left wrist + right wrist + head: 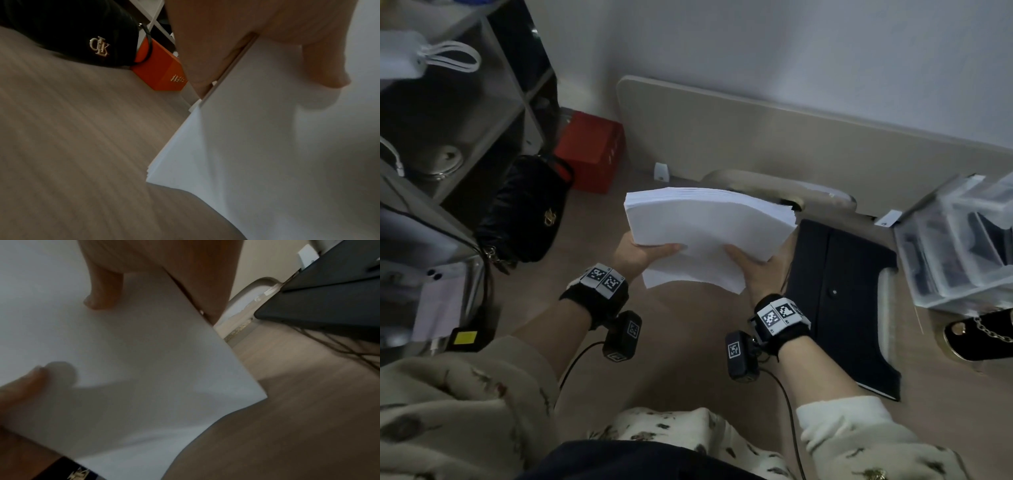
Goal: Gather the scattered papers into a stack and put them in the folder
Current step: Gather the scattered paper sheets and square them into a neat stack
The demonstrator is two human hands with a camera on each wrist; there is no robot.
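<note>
Seen from above, a person holds a thick stack of white papers (709, 229) in the air over a wood-grain floor (681, 339), gripping it with both hands. The left hand (640, 255) clasps the stack's near left edge, thumb lying flat on the top sheet and the fingers out of sight beneath. The right hand (760, 265) clasps the near right edge in the same way, thumb on top. The sheets sag a little between the two hands, and the lower ones stick out unevenly at the near edge. The left wrist view shows the thumb pressed on the white top sheet and the stack's layered edge against the palm; the right wrist view shows much the same from the other side. Just to the right of the stack, a black folder (842, 294) lies flat and closed on a pale tabletop (921, 346), apart from the papers. Farther right on the tabletop stands a clear plastic drawer unit (959, 246), with a small dark item bearing a gold chain (983, 337) near it. A beige board (756, 137) leans against the white wall behind. On the floor to the left sit a black quilted handbag (530, 209) with a gold emblem and, behind it, a red box (592, 150). A metal shelf unit (458, 113) fills the left side. Both wrists carry black straps with patterned marker tags and small cameras.
</note>
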